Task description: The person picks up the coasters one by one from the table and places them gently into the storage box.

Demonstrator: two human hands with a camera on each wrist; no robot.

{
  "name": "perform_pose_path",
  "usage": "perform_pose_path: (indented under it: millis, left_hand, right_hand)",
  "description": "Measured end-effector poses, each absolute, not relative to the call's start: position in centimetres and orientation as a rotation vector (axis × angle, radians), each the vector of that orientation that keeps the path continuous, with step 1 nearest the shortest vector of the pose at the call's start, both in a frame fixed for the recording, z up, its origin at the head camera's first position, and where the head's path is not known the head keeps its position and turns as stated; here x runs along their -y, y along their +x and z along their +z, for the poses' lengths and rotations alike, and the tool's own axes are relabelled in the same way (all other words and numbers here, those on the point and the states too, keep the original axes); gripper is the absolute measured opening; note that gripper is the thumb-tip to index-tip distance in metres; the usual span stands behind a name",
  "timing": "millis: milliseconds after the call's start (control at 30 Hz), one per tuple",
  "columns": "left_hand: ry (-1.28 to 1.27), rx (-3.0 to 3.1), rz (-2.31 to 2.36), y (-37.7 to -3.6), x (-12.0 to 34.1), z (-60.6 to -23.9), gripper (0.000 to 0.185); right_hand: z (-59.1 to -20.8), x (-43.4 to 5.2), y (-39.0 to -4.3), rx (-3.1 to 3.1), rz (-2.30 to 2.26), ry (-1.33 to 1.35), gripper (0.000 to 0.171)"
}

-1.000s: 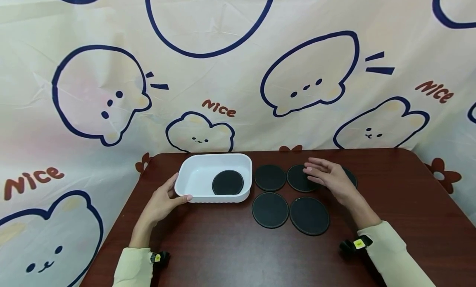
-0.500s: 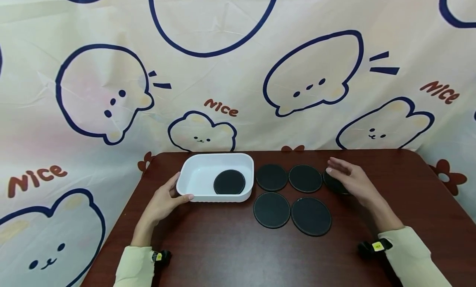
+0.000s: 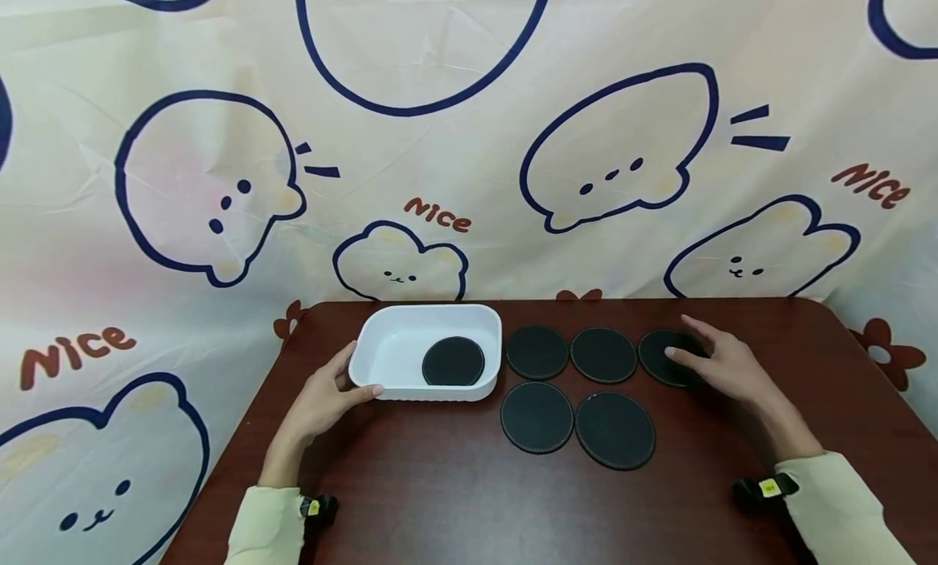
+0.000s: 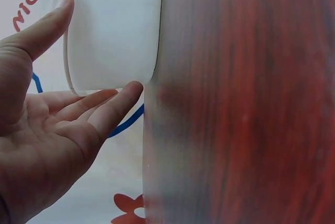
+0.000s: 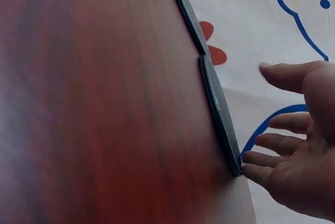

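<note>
My left hand holds the left end of a white plastic tub, thumb on its front rim and fingers along the end wall. In the left wrist view, fingertips meet the tub's lower edge. A round black coaster lies inside, toward the right. My right hand is over the rightmost coaster of the back row, thumb and fingers spread apart. In the right wrist view, the lower fingertips of the right hand come close to the stitched edge of that coaster.
Two more black coasters, one left and one middle, complete the back row. In front lie another two, a left one and a right one. The brown wooden table ends at a printed curtain.
My right hand has moved right, from above the middle back coaster to the rightmost one, and its fingers have spread. The left hand and tub have stayed put.
</note>
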State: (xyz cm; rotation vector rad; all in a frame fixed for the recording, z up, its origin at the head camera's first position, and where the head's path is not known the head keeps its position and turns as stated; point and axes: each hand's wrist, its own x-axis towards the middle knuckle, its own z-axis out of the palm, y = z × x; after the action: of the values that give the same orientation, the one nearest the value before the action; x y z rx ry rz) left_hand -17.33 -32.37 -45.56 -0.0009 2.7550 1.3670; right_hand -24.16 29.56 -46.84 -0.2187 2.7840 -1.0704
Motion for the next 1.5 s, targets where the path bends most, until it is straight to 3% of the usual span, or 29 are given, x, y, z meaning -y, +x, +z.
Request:
perform_pose_path:
  millis: [667, 1000, 1500]
  left_hand:
    - [-0.029, -2.737, 1.357, -17.1, 32.2, -45.8, 0.103]
    - [0.015, -2.764, 1.358, -17.3, 32.3, -45.6, 0.101]
    - [0.033, -2.782, 1.363, -17.4, 32.3, -45.5, 0.101]
  right_hand:
    - [-48.0, -31.0, -24.8, -2.800, -0.826, -0.291, 0.105]
    - [-47.8, -30.6, -24.7, -2.830, -0.838, -0.296, 0.090]
    - [-46.7, -29.5, -24.8, -2.863, -0.963, -0.201, 0.086]
